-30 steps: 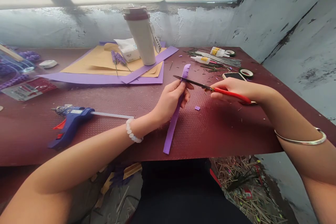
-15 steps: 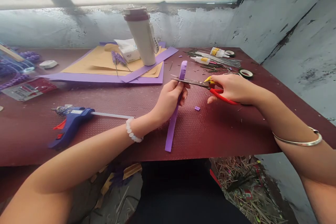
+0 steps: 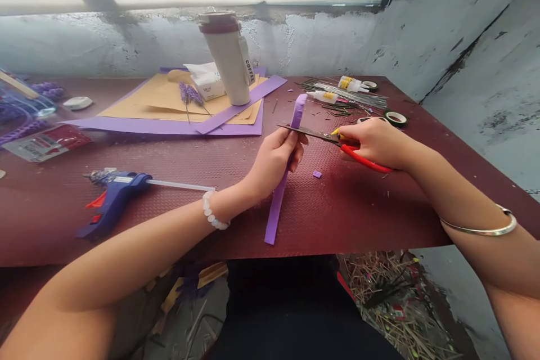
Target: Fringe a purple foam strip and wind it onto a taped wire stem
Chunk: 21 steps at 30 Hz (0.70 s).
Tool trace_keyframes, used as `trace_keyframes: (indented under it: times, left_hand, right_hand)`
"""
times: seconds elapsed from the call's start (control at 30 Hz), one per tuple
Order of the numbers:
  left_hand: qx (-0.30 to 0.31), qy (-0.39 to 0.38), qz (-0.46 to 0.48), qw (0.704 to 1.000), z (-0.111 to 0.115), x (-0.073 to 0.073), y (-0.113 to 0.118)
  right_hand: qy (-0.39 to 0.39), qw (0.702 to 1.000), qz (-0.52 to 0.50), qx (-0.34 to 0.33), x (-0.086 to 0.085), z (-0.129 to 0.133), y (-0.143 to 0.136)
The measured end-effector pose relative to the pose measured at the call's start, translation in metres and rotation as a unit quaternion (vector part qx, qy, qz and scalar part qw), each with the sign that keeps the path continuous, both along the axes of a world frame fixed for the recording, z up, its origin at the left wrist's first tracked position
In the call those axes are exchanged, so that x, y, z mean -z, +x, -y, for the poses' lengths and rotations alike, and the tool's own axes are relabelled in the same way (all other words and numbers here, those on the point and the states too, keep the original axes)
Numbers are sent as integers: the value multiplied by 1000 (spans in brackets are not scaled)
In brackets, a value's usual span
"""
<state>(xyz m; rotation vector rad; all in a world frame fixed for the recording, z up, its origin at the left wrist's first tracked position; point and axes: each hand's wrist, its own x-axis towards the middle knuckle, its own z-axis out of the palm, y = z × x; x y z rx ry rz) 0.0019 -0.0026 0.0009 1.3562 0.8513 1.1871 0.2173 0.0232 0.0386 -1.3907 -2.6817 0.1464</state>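
My left hand (image 3: 280,157) pinches a long purple strip (image 3: 277,208), whose lower end hangs toward the table's front edge. Above my fingers the strip's top part curls over and has fine cuts along it. My right hand (image 3: 375,143) is closed round the red and yellow handles of a pair of scissors (image 3: 314,134). The scissors' blades lie across the strip, just above my left fingertips. A small purple scrap (image 3: 316,174) rests on the dark red table (image 3: 337,219) below the scissors.
A blue glue gun (image 3: 116,202) lies at the left. Behind my hands stand a white cup (image 3: 230,62) and a tissue pack (image 3: 206,81) near brown and purple sheets (image 3: 169,126). Glue bottles (image 3: 324,97), thin wires and tape rolls (image 3: 395,118) sit at the back right.
My right hand has shifted slightly right, and its fingers have closed further on the scissors, whose handles sit a little lower. The strip's top has tipped slightly right.
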Motion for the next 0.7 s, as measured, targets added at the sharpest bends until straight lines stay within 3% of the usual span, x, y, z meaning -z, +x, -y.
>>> trace_keyframes:
  times: [0.27, 0.7]
  left_hand:
    - [26, -6, 10, 1000, 2, -1, -1]
    - [35, -23, 17, 999, 1, 1, -1]
  right_hand:
    - [-131, 988, -57, -60, 1, -2, 4]
    - [-129, 990, -33, -52, -2, -1, 4]
